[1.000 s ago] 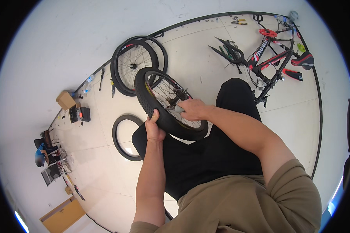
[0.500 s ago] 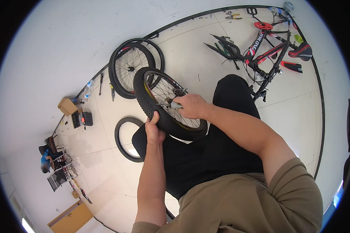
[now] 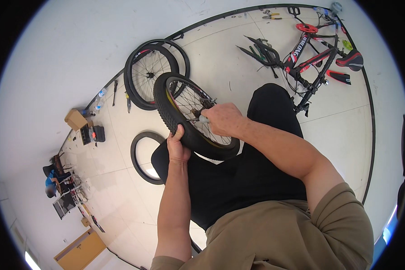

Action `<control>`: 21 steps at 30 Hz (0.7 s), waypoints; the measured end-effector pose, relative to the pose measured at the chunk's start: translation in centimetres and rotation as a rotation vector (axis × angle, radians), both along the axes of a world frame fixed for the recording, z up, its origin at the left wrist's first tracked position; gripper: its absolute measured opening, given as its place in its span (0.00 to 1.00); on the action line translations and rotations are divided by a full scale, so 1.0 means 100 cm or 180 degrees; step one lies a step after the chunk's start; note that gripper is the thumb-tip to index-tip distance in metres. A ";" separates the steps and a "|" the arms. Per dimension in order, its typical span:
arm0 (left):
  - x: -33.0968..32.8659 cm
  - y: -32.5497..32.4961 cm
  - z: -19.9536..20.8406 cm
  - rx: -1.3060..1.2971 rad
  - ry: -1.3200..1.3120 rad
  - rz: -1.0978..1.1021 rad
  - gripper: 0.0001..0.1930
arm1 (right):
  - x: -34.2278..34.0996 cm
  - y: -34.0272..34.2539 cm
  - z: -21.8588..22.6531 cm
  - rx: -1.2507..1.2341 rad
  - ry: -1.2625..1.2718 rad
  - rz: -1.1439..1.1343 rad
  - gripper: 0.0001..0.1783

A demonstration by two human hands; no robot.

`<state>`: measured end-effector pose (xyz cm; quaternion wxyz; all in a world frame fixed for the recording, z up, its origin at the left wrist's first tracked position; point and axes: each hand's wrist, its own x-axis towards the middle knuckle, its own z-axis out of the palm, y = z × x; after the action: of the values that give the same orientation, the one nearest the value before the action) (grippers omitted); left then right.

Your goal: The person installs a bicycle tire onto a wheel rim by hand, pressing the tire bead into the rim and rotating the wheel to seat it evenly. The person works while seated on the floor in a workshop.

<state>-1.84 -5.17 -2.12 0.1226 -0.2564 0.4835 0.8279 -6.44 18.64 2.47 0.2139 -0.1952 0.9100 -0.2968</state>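
Observation:
A bicycle wheel (image 3: 163,104) with a knobby black tire leans tilted across my lap, its spokes and rear cogs facing up. My left hand (image 3: 177,145) is closed round the tire's near-left side, thumb pressed on the sidewall. In my right fist (image 3: 224,119) is a screwdriver (image 3: 204,119) with a pale grey handle. Its thin metal shaft points left over the spokes to the rim edge beside my left thumb; whether the tip sits under the tire bead I cannot tell. A yellowish strip shows inside the rim.
Another wheel (image 3: 132,85) with a loose tire lies beyond, and a bare tire (image 3: 136,168) left of my knee. A red-black bicycle frame (image 3: 297,58) rests at far right. Pliers (image 3: 272,17), a cardboard box (image 3: 75,119) and a toolbox (image 3: 97,133) are farther off. Someone sits at far left.
My right hand and the screwdriver have shifted slightly up and left over the wheel. The left hand keeps its grip on the tire.

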 end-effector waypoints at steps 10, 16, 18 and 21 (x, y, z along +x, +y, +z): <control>0.002 0.013 0.015 -0.0059 -0.0113 -0.0069 0.18 | -0.045 -0.009 -0.021 -0.0175 -0.0037 0.0247 0.15; 0.000 0.015 0.017 0.0050 -0.0041 -0.0053 0.18 | -0.049 -0.013 -0.038 -0.0502 -0.0422 0.0084 0.18; -0.002 0.012 0.019 -0.0011 -0.0028 -0.0079 0.17 | -0.051 -0.020 -0.047 -0.0569 -0.0582 0.0066 0.19; 0.000 0.007 0.014 -0.0134 -0.0098 -0.0007 0.16 | -0.048 -0.027 -0.069 -0.0903 -0.0407 0.0084 0.18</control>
<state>-1.81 -4.51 -0.68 0.1255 -0.2712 0.4992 0.8133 -11.20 15.89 -4.46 0.2456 -0.2161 0.8408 -0.4313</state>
